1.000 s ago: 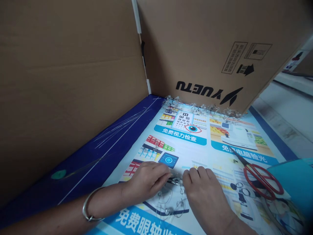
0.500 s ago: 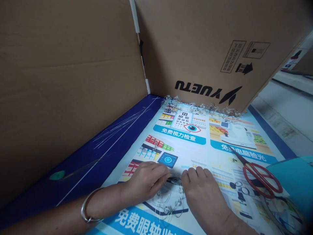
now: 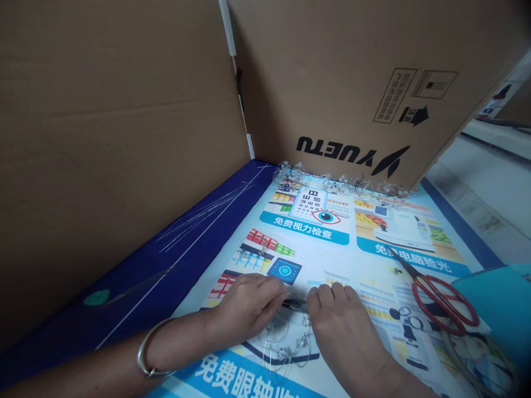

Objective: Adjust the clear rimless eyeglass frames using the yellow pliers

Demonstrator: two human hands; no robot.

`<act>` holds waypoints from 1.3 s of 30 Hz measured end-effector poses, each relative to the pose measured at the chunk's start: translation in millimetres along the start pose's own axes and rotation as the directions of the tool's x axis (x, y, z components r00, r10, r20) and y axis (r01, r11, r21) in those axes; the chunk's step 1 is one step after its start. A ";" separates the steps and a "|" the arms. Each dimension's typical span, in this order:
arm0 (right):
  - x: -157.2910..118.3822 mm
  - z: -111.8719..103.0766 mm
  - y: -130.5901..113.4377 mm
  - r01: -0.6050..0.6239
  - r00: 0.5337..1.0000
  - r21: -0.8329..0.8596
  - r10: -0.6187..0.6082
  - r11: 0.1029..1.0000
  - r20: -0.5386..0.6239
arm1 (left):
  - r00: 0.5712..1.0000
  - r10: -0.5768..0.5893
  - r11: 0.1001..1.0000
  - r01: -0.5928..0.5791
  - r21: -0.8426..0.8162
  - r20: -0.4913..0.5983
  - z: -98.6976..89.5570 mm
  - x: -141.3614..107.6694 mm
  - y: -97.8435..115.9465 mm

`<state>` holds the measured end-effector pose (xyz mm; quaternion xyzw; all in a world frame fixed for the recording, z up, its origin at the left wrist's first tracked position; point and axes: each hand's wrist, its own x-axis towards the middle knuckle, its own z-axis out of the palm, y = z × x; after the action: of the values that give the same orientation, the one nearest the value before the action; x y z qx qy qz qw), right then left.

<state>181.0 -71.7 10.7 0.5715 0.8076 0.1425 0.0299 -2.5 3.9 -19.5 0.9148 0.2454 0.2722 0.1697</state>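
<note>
— Two hands are working close together here: what's between them?
— A small dark metal piece (image 3: 295, 303) is lying near the lower edge of the glossy printed poster (image 3: 305, 255), with clear looped beaded strands (image 3: 286, 344) spreading below it.
— Is it gripped?
— The left hand (image 3: 244, 309) is pressing its fingertips against it and the right hand (image 3: 343, 326) is curling just beside it; I can't tell whether they're clamping it. Keeping both low and close is steadying the fine work.
— Anything nearby?
— Red-handled steel scissors (image 3: 442, 305) are lying toward the poster's right edge.

Big "YUETU" in black, upside down on the cardboard box (image 3: 332, 146) from here. The poster (image 3: 309, 260) has blue banners (image 3: 304, 234) saying "免费视力检查" and "免费电脑验光", plus one along the bottom edge (image 3: 244, 373) starting "免费眼轴", rest cut off.
</note>
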 end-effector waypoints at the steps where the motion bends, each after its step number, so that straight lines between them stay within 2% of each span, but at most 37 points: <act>1: -0.1 0.5 0.0 0.002 1.000 0.003 -0.002 1.000 -0.001 | 1.000 0.001 1.000 -0.001 -0.001 -0.001 0.0 0.1 -0.1; 13: 0.6 3.0 1.7 0.014 0.999 0.031 -0.013 0.999 -0.030 | 1.000 0.021 1.000 -0.021 0.005 0.006 0.1 0.2 -1.3; 39: -0.5 2.3 3.2 0.020 1.000 0.078 -0.021 0.997 0.013 | 1.000 0.030 1.000 -0.030 0.006 0.006 -1.7 1.6 0.4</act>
<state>184.6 -70.7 9.3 0.5649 0.8180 0.1068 0.0147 -2.1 4.8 -17.3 0.9197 0.2318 0.2715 0.1635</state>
